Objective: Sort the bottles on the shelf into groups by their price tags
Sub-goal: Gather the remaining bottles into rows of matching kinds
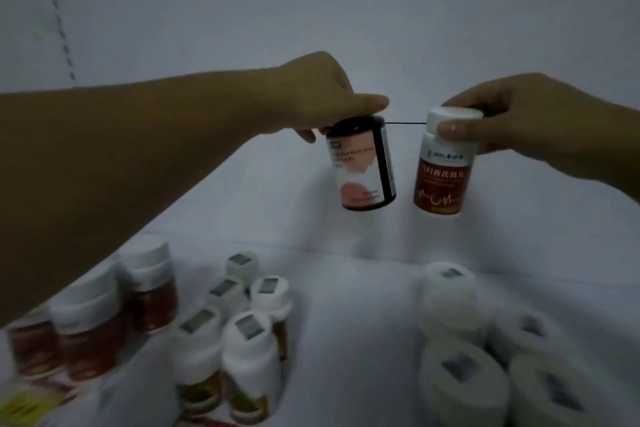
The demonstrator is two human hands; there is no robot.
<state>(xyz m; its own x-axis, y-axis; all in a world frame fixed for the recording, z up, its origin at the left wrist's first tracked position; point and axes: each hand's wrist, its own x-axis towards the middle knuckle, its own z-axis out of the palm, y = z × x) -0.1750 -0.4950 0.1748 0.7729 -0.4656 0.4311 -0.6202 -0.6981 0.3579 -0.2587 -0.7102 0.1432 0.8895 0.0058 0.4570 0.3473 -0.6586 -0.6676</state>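
My left hand [322, 94] grips the top of a dark bottle with a pink and white label [360, 166], lifted above the white shelf [346, 288]. My right hand [512, 118] holds a white-capped bottle with a red-brown label [443, 170] by its cap, level with the dark one and just to its right. The two lifted bottles are apart and hang roughly upright. Below stand groups of bottles with small grey price tags on their white caps.
At the lower left stand red-brown bottles with white caps [90, 333]. Several slim white bottles [242, 340] cluster at lower centre. Wide pale bottles [485, 350] fill the lower right. The shelf's white back wall [311, 10] rises behind; bare shelf lies between the groups.
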